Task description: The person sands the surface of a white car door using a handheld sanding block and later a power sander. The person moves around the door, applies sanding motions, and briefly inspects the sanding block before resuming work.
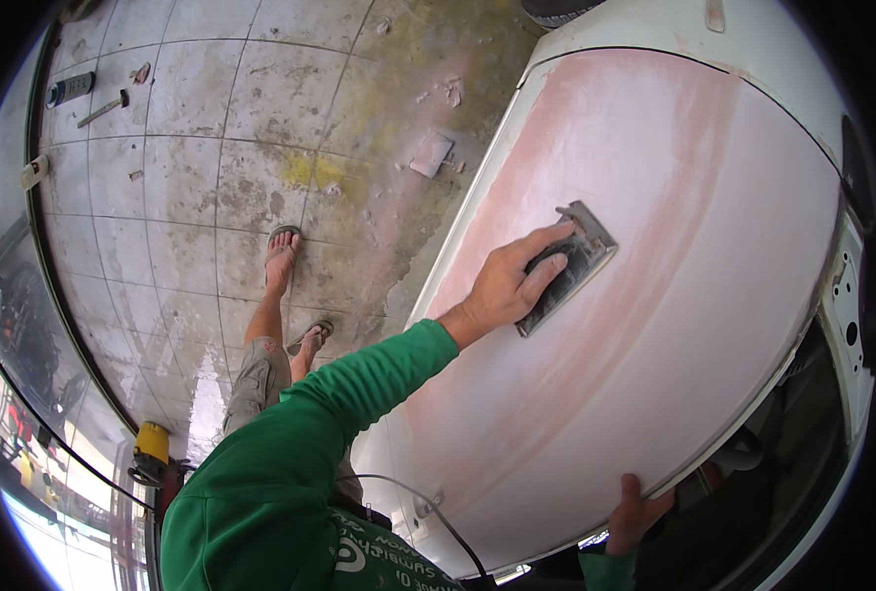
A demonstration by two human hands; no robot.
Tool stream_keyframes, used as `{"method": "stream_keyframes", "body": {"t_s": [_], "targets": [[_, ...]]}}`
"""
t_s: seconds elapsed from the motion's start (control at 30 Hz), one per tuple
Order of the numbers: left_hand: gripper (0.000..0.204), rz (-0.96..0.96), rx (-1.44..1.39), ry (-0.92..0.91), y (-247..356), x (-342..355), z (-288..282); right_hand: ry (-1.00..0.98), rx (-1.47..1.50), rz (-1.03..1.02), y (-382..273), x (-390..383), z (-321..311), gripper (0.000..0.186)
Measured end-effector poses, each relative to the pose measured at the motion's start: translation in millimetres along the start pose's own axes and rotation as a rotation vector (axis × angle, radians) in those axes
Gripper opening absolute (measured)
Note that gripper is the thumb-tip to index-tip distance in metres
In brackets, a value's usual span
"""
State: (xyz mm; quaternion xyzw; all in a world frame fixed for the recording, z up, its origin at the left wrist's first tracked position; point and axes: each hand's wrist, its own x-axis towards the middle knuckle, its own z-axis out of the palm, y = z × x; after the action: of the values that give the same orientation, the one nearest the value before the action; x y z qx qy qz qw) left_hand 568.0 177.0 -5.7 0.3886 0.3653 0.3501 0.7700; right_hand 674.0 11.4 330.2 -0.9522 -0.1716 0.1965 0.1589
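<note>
My left hand (pixel 502 286), in a green sleeve, is closed around a dark, rectangular sanding block (pixel 578 258). The block lies against a white car door (pixel 595 394) whose surface is dusty and streaked with pinkish patches. At the lower right, my right hand (pixel 639 512) grips the door's edge beside the dark window opening, thumb raised on the outer side and fingers partly hidden. A door handle (pixel 426 502) shows near my body, with a thin dark cord (pixel 423 500) running past it.
Grey tiled floor (pixel 182 187) carries pink dust, flakes and a pale dusty piece (pixel 431 155). Toward the far left lie a hammer (pixel 105 107) and a can (pixel 70 90). A yellow-and-black object (pixel 150 451) stands by the glass front. A tyre (pixel 559 10) shows at the top.
</note>
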Motion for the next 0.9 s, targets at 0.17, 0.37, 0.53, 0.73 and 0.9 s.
{"method": "stream_keyframes", "body": {"t_s": [0.17, 0.37, 0.53, 0.73, 0.9], "targets": [[0.041, -0.054, 0.026, -0.123, 7, -31, -7, -0.032, -0.015, -0.047, 4, -1, -6, 0.078], [0.034, -0.123, 0.185, 0.254, -6, 195, -41, -0.122, -0.020, -0.091, 1, 13, -3, 0.075], [0.040, -0.004, 0.040, 0.193, 40, 110, 21, -0.039, -0.040, 0.072, 7, 6, -4, 0.081], [0.038, -0.023, 0.116, 0.062, 72, 112, 24, -0.032, -0.031, -0.007, 5, 2, -4, 0.085], [0.036, -0.051, 0.193, 0.361, 47, 237, -8, -0.072, 0.020, -0.010, 7, 13, -2, 0.086]]}}
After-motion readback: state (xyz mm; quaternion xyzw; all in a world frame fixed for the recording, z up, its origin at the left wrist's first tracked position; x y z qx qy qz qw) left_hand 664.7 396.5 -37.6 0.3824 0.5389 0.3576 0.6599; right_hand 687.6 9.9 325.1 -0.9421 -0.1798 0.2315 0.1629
